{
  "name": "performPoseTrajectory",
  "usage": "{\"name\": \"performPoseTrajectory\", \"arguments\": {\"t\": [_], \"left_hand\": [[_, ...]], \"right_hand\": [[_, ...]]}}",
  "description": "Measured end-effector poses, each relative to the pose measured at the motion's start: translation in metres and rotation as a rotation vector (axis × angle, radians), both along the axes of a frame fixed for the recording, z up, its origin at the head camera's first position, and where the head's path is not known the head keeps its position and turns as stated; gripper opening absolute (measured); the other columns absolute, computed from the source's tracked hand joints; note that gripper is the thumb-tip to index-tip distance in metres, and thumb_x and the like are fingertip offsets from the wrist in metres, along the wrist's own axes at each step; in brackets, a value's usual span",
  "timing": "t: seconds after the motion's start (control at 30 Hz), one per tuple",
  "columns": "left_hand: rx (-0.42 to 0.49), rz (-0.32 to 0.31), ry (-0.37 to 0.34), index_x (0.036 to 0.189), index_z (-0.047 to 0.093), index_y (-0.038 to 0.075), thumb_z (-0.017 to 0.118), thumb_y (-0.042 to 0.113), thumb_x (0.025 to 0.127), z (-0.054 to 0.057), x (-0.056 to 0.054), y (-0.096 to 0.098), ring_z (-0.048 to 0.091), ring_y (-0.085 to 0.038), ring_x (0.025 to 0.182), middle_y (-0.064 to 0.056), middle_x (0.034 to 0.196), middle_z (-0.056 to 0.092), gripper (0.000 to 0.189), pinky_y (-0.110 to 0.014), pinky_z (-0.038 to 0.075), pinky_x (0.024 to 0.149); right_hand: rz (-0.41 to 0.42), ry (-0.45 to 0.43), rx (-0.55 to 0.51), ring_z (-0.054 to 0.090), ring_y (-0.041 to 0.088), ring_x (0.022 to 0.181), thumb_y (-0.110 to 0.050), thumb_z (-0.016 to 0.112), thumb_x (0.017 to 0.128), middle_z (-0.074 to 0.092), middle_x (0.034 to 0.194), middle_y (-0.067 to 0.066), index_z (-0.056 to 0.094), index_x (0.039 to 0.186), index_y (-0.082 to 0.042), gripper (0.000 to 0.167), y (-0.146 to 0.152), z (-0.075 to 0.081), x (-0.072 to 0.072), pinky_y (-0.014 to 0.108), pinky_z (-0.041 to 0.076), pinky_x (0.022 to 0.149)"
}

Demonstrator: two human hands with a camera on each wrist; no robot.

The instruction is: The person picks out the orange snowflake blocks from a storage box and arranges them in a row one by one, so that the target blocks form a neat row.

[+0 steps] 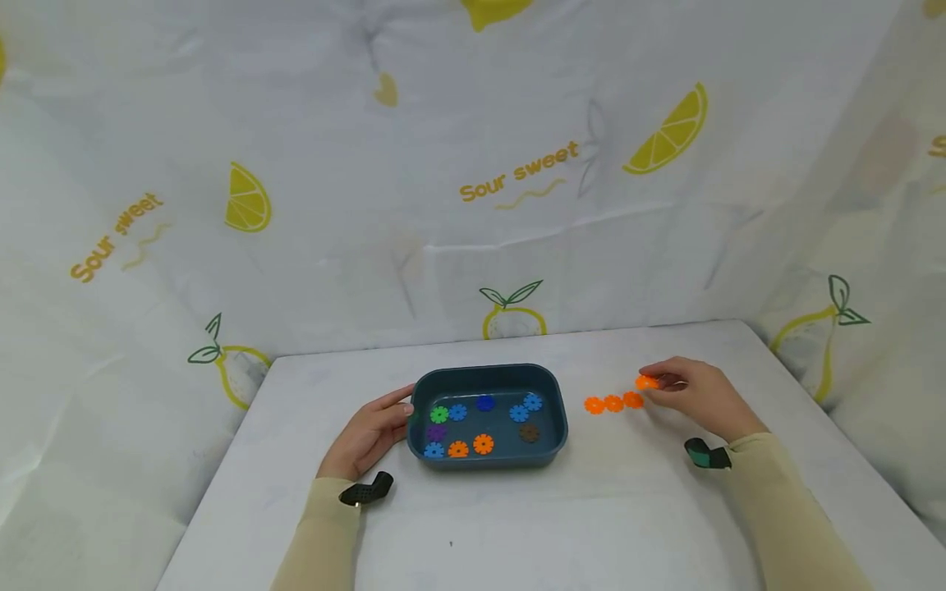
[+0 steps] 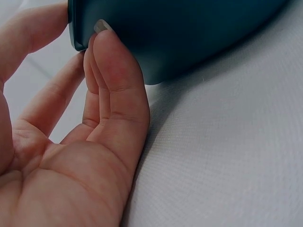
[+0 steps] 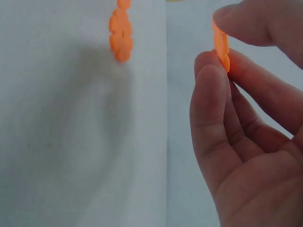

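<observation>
My left hand [image 1: 375,432] holds the left end of a dark teal plastic tray [image 1: 488,462], its fingers at the rim and outer wall. Close up in the left wrist view, fingertips of that hand [image 2: 109,109] meet the tray's side [image 2: 165,42]. Raised over the table on the other side, my right hand [image 1: 698,396] pinches an orange notched disc [image 1: 646,382] between thumb and fingers. That disc [image 3: 221,45] appears nearly edge-on in the right wrist view. Just left of it, a row of orange notched discs [image 1: 613,403] lies on the table.
Inside the tray lie several notched discs, among them a green one [image 1: 439,414], a purple one [image 1: 437,432], a brown one [image 1: 529,432] and orange ones [image 1: 484,444]. A lemon-printed white cloth [image 1: 332,271] hangs behind the white table [image 1: 517,533].
</observation>
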State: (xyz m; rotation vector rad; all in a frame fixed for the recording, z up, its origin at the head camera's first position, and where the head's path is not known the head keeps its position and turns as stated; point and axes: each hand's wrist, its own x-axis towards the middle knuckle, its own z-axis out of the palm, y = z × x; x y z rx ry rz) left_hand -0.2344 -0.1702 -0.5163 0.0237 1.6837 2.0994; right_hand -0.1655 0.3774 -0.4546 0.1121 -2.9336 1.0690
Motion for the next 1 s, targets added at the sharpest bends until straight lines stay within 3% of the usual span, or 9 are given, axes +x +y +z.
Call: {"name": "performPoseTrajectory", "arguments": {"t": [0.37,0.6,1.0], "left_hand": [[-0.003,0.005,-0.02,0.16,0.053,0.011,0.071,0.014,0.104,0.0,0.001,0.0,0.068,-0.018,0.126,-0.01,0.159,0.06,0.058,-0.032,0.06,0.105],[-0.014,-0.009,-0.016,0.161,0.052,0.012,0.072,0.016,0.104,0.003,0.0,-0.003,0.067,-0.018,0.128,-0.011,0.159,0.06,0.06,-0.032,0.059,0.107],[-0.023,0.006,-0.018,0.16,0.053,0.012,0.072,0.016,0.104,0.003,0.001,-0.002,0.068,-0.018,0.127,-0.01,0.161,0.059,0.059,-0.031,0.059,0.106]], "right_hand": [[-0.02,-0.003,0.015,0.07,0.028,0.111,-0.033,0.081,0.098,0.076,0.127,0.011,0.076,0.134,-0.013,0.041,0.014,-0.014,-0.001,0.022,0.057,0.082],[-0.045,-0.039,0.043,0.068,0.029,0.108,-0.029,0.082,0.096,0.076,0.119,0.01,0.077,0.13,-0.01,0.039,0.014,-0.024,-0.005,0.035,0.056,0.089],[-0.049,-0.064,0.045,0.067,0.03,0.107,-0.027,0.082,0.096,0.075,0.121,0.015,0.075,0.13,-0.005,0.041,0.009,-0.023,-0.006,0.038,0.056,0.088]]}}
